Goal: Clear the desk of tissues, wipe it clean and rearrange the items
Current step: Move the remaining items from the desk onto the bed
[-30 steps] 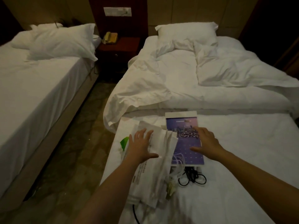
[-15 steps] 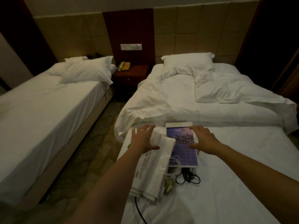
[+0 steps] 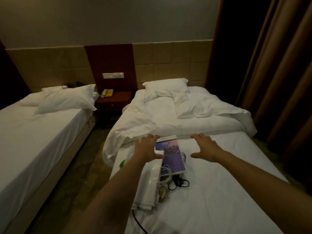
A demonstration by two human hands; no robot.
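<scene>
**A:** Where are the desk things?

**B:** No desk or tissues are in view. The pile lies on the white sheet of the nearer bed. There is a purple calendar card, with folded white bags at its 7 o'clock and a coiled black cable at its 6 o'clock.

**A:** And the hands?

**B:** Both are empty, with fingers spread. The left hand hovers over the card's 10 o'clock corner, and I cannot tell whether it touches. The right hand sits at 3 o'clock, clear of the card.

**A:** How will it all handle?

**B:** I'd guess the card is light and stiff, so pinch its long edges. The bags look slick and limp, so scoop under the fold. The cable will likely trail, so gather its loops first.
</scene>
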